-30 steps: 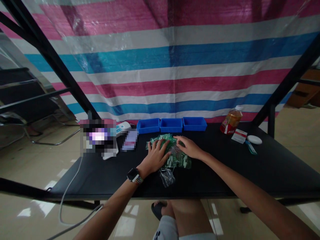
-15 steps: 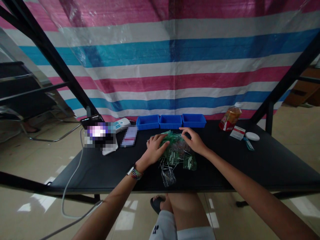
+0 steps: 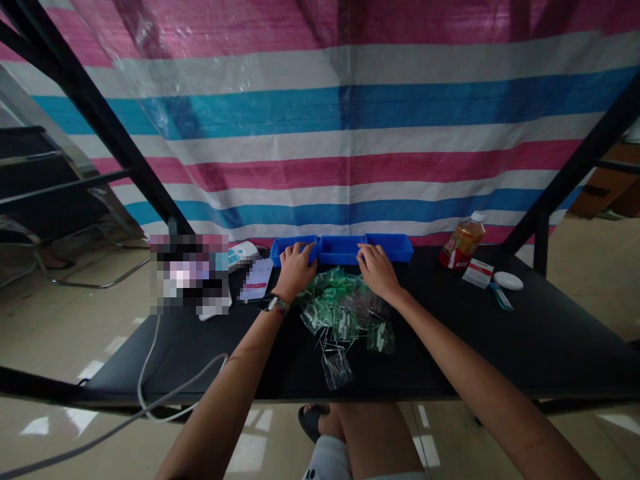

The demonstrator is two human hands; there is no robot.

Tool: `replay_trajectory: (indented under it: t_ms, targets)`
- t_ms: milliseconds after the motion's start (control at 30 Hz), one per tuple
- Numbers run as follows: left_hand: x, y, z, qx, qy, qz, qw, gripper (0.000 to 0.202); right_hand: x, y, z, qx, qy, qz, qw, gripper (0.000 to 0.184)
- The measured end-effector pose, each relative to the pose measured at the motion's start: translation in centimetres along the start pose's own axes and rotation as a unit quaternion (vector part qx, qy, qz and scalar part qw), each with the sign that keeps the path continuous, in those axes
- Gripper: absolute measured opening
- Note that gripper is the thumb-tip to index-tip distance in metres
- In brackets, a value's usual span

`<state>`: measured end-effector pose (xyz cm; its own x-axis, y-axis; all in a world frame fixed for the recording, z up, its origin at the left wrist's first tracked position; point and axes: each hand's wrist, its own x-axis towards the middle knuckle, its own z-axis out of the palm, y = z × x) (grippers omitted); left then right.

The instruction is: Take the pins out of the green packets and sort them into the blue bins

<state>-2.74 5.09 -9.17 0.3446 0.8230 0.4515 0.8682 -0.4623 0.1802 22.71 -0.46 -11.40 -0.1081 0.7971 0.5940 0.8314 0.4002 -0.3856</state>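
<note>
Head view: your bench (image 3: 550, 333) carries three blue trays (image 3: 341, 250), probably light and stiff; hold their rims. Plastic bags (image 3: 330, 310) lie in front. Your left hand (image 3: 297, 268) and right hand (image 3: 379, 270) curve at the trays; grip unclear.

Three blue rectangular plastic trays (image 3: 342, 257) stand behind flat green plastic packets (image 3: 345, 325). A red-labelled plastic bottle (image 3: 463, 241) stands to their right.

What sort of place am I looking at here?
Probably a makeshift indoor workstation: a striped sheet hangs behind a black table, and on it three blue trays stand in a row beyond a pile of small plastic packets.
</note>
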Motion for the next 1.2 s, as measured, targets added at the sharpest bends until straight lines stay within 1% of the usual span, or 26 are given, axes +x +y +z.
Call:
replay_trajectory:
  t_ms: [67,167,267,367,500,667,833,1000,1133,1200]
  targets:
    - [0.4,-0.7,0.5,-0.012,-0.021,0.005,1.000,0.052,-0.1,0.8,-0.2,-0.021,0.028,0.013,0.999,0.012]
    - [0.5,-1.2,0.9,-0.016,-0.029,0.018,0.999,0.051,-0.4,2.4,-0.5,-0.016,0.059,0.032,0.998,0.008]
    - [0.2,-1.3,0.9,-0.013,-0.031,0.033,0.999,0.047,-0.9,3.6,-0.6,0.011,0.052,0.040,0.998,0.008]
    - [-0.1,-1.3,1.1,-0.023,-0.026,0.040,0.999,0.043,-1.0,4.0,-0.6,0.021,0.046,0.044,0.998,0.007]
    - [-0.1,-1.3,1.2,-0.048,-0.015,0.044,0.998,0.040,-1.0,4.1,-0.7,0.030,0.042,0.054,0.997,0.007]
    - [0.3,-1.0,1.1,-0.075,-0.022,0.050,0.996,0.038,-1.0,4.4,-0.8,0.033,0.035,0.059,0.997,0.007]
    - [0.4,-1.1,1.4,-0.088,-0.014,0.057,0.994,0.036,-0.8,4.0,-0.9,0.024,0.032,0.063,0.997,0.006]
    - [0.7,-1.4,1.7,-0.077,0.003,0.060,0.995,0.038,-0.6,3.4,-0.8,0.016,0.033,0.067,0.997,0.008]
    - [0.7,-1.5,1.5,-0.049,0.021,0.070,0.996,0.038,-0.5,2.8,-0.8,0.010,0.038,0.068,0.997,0.009]
    - [0.6,-1.3,1.3,-0.033,0.030,0.065,0.997,0.039,-0.4,2.3,-1.1,0.011,0.048,0.063,0.997,0.009]
